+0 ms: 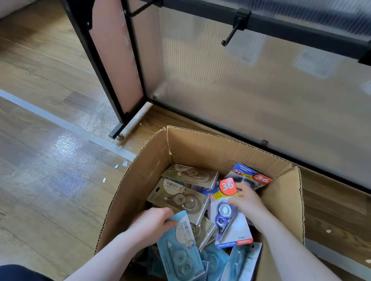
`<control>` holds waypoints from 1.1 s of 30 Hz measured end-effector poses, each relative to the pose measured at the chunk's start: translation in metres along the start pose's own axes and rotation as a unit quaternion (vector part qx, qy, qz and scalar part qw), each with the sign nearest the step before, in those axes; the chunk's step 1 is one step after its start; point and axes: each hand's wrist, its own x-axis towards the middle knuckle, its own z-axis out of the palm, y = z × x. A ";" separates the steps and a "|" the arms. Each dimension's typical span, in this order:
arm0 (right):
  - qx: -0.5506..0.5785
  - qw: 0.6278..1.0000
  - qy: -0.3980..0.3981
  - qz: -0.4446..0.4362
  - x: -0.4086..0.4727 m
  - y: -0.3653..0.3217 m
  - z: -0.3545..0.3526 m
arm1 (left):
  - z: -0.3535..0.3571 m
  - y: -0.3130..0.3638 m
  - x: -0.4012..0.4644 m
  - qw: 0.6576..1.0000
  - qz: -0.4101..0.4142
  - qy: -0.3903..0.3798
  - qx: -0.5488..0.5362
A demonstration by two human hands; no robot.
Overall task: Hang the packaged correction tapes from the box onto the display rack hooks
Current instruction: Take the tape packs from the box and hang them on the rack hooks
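An open cardboard box (pixel 143 170) of packaged correction tapes sits on the wood-plank floor (pixel 30 121) at lower centre. The left hand (pixel 153 224) grips a light-blue pack (pixel 183 254); the right hand (pixel 248 201) holds a blue-and-white pack (pixel 228 220). Across the top, the black display rack (pixel 287 28) carries bare hooks (pixel 230 32) before a translucent ribbed panel (pixel 267 92).
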 end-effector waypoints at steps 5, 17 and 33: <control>-0.105 0.989 0.045 -0.097 0.005 -0.005 0.002 | 0.001 -0.004 -0.001 1.000 -0.002 0.001 -0.010; -0.255 0.961 0.020 -0.101 -0.009 -0.027 -0.016 | -0.002 0.000 0.004 0.999 0.024 0.019 0.010; -0.266 0.952 0.104 -0.110 -0.050 -0.057 -0.040 | -0.051 0.037 -0.011 0.992 0.051 0.066 0.097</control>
